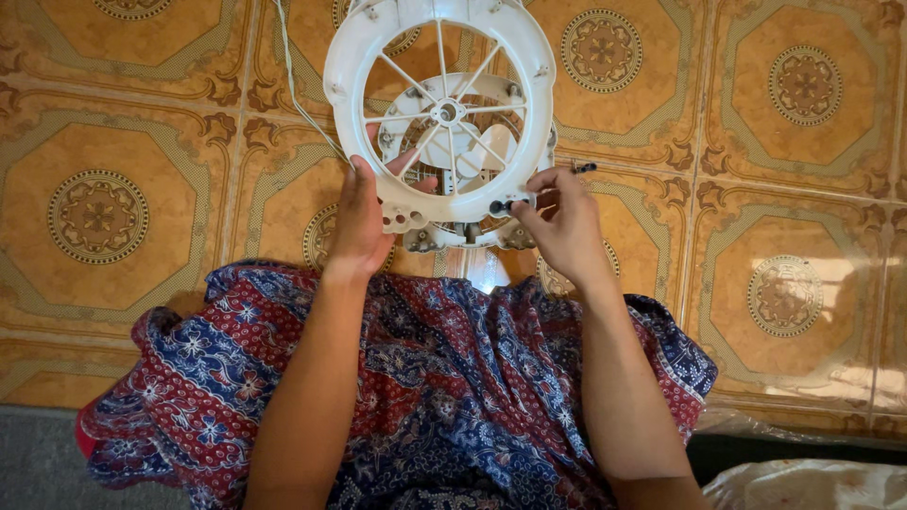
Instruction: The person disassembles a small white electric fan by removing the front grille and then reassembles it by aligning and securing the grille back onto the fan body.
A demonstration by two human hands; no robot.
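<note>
Two hands, round white plastic fan frame

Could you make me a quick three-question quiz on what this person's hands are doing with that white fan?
1. True or false: the left hand grips the rim of the white fan frame.
2. Which hand holds the thin dark tool? A left, B right.
3. Fill in: the fan frame sits above a patterned ____ floor.

Key: 1 true. 2 B, the right hand pinches it against the frame's lower edge. 3 tiled.
</note>
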